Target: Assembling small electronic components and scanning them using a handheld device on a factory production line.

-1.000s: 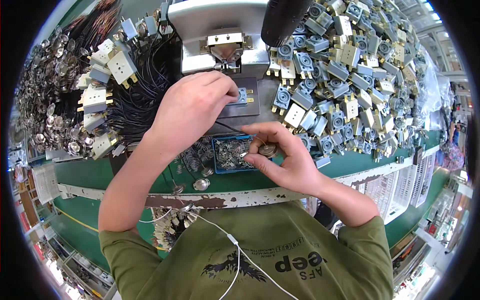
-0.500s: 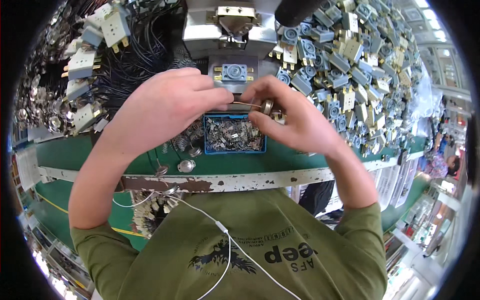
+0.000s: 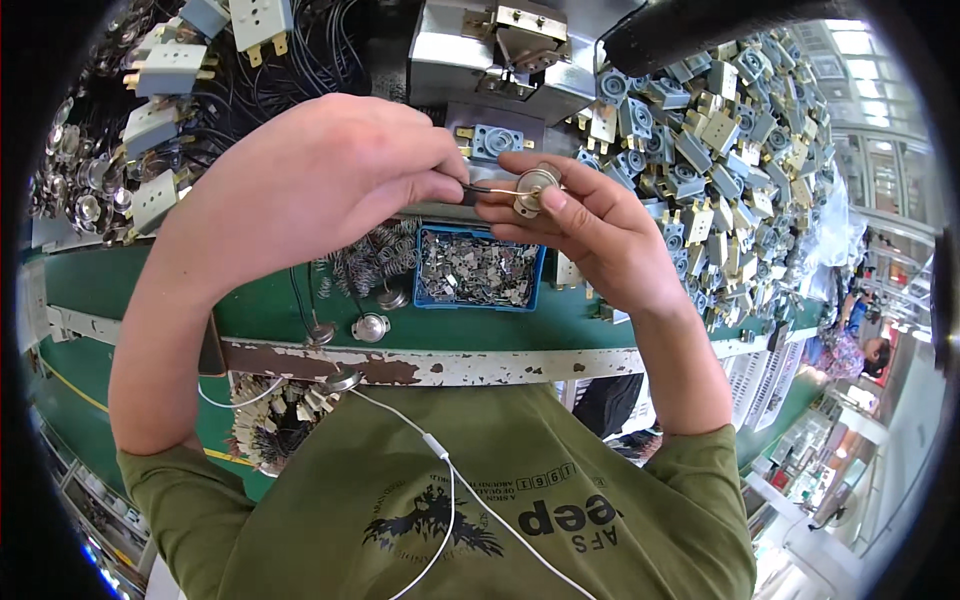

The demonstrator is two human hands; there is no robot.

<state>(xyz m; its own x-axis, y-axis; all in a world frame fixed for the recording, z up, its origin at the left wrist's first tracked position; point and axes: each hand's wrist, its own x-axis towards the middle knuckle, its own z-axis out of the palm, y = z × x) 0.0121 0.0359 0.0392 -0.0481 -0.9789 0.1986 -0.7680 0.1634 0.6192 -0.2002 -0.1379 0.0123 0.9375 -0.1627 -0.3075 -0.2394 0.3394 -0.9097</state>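
I can see the left hand (image 3: 345, 170) pinching a thin black-sheathed wire (image 3: 480, 189); the right hand (image 3: 615, 235) has its grip on a round silver metal cap (image 3: 537, 184).

Bright overall, cool-white; ceiling lights (image 3: 856, 72) upper R nearly blown out. Spec. glare on metal machine (image 3: 437, 45) + metal disc (image 3: 538, 180). Hands (image 3: 612, 240) well lit, fairly sharp, soft shading on undersides. Black wires (image 3: 300, 80) upper L lose detail. Strong fisheye: black corners, worktop (image 3: 460, 328) edge bowed. Bkgd (image 3: 880, 235) at R rim stretched, soft, hazy. Blue-white flare (image 3: 97, 560) low L rim.
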